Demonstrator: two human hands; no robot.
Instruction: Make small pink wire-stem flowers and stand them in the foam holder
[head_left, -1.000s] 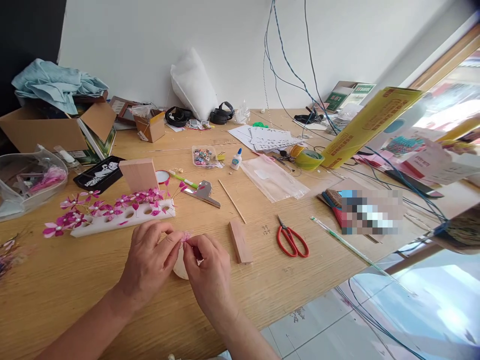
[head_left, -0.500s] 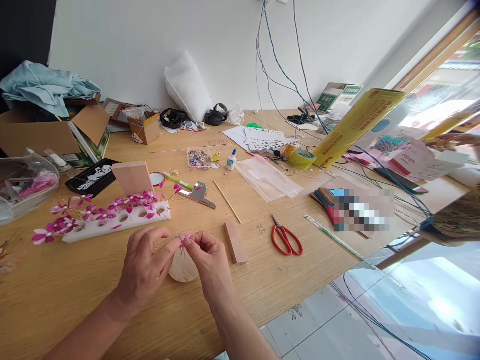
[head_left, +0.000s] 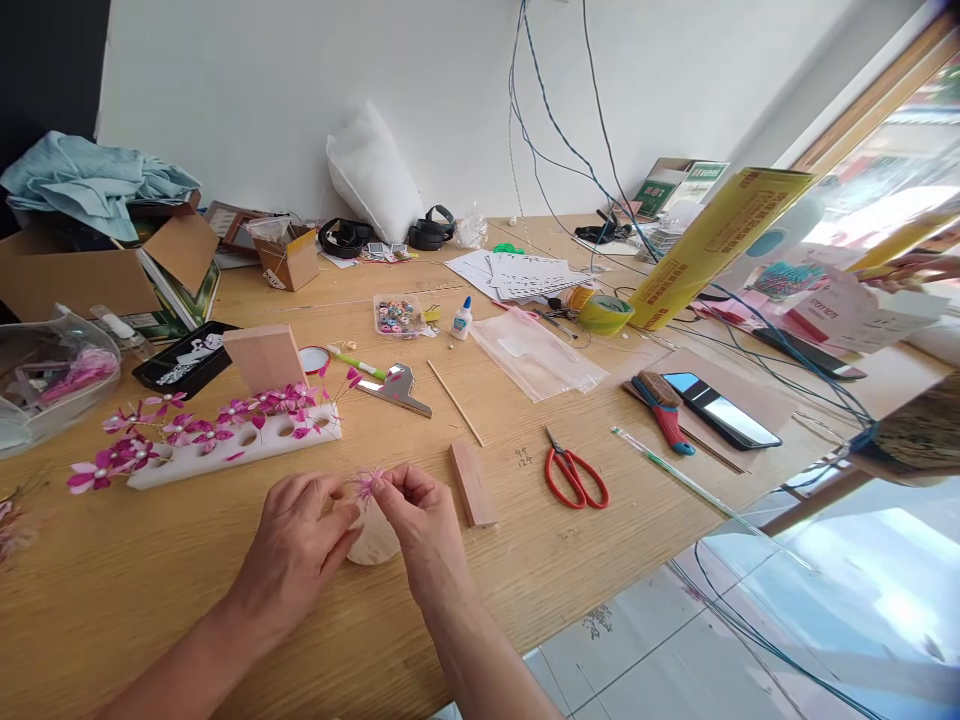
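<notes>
Both hands, left [head_left: 300, 545] and right [head_left: 420, 525], pinch a pink tuft [head_left: 367, 485] at lower centre; a light, steady grip suits it.

Bright daylight pours in from the right, overexposing the window [head_left: 885, 200]; edges bend with wide-angle distortion; shadows stay soft.

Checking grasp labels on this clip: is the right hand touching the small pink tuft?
Touching. The head view shows the right hand pinching the pink tuft between fingertips, no gap visible.
</notes>
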